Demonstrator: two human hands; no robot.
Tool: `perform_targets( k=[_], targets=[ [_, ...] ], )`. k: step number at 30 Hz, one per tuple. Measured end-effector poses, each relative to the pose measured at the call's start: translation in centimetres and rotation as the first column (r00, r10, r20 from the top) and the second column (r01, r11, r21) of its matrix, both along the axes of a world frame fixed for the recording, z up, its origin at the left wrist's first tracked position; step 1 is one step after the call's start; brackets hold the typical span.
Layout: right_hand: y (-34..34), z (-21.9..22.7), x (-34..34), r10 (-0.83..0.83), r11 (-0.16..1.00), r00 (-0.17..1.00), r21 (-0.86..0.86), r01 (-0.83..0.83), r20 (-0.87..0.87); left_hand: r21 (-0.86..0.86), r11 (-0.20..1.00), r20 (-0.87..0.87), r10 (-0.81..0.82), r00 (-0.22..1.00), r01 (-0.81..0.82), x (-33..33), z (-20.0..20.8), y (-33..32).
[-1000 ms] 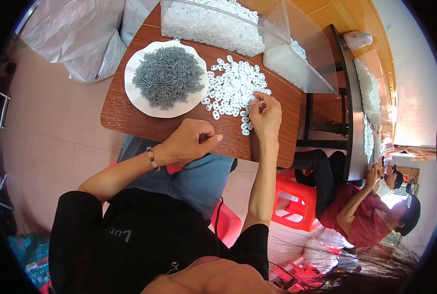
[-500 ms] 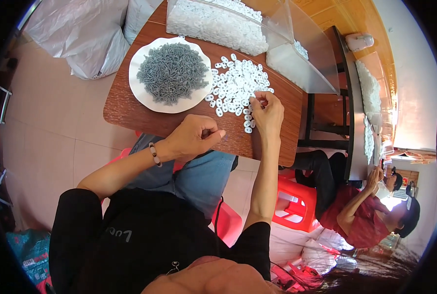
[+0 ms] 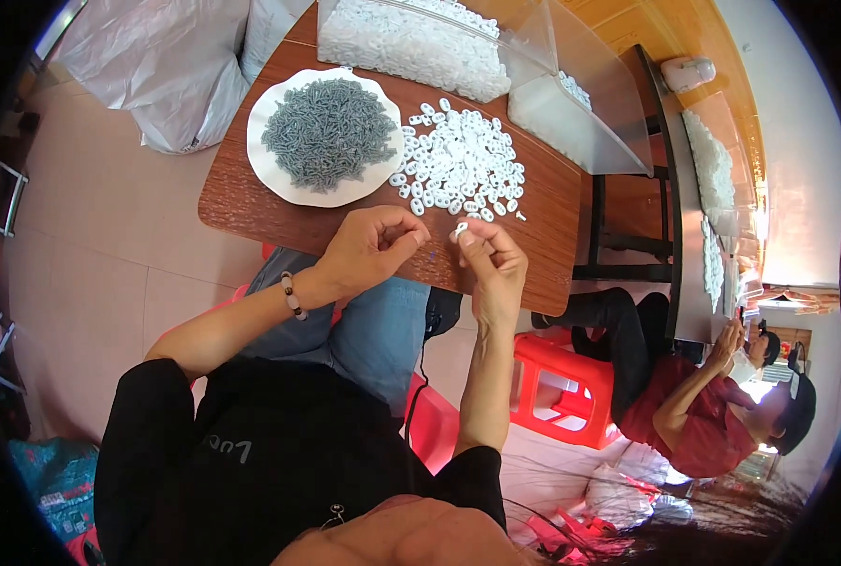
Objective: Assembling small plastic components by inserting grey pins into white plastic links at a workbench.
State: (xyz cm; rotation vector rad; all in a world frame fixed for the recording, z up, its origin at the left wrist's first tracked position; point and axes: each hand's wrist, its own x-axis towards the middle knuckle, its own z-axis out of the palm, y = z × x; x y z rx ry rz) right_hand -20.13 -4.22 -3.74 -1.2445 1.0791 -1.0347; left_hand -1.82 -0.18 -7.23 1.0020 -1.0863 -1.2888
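My right hand pinches a small white oval piece with holes between thumb and fingertips, just over the near part of the table. Facing it on the left, my left hand has thumb and forefinger pressed close together; whatever is between them is too small or hidden to make out. Beyond the right hand lies a loose pile of the same white oval two-hole pieces. Left of the pile stands a white wavy-rimmed plate, heaped with small grey ribbed plugs.
A clear-walled bin of white pieces stands at the brown table's far edge, with another clear bin to its right. White sacks stand at far left. A person in red sits at a dark table on the right, near a red stool.
My right hand has drawn back from the pile toward my left hand, a white piece now in its fingertips. The short line of pieces beside it is gone from its place. My left hand rose slightly.
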Motion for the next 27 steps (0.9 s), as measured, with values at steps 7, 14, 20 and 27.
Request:
perform_targets(
  k=[7,14,20,27],
  targets=[
    [1.3,-0.7,0.8,0.036,0.999,0.997,-0.028,-0.034,0.066,-0.032,0.999,0.203,0.016,0.979,-0.010,-0.4,2.0,0.9],
    [1.5,-0.9,0.7,0.067,0.997,0.998,0.045,-0.067,-0.012,-0.213,0.977,0.338,0.106,0.935,-0.034,1.3,2.9,1.1],
    [1.2,-2.0,0.3,0.047,0.999,0.995,-0.012,-0.049,-0.088,-0.377,0.893,0.527,0.427,0.735,-0.248,7.8,5.2,-0.4],
    [1.3,-1.2,0.2,0.005,1.000,0.996,-0.028,-0.007,-0.091,-0.378,0.923,0.878,0.380,0.290,-0.064,13.2,4.0,-2.6]
  ],
)
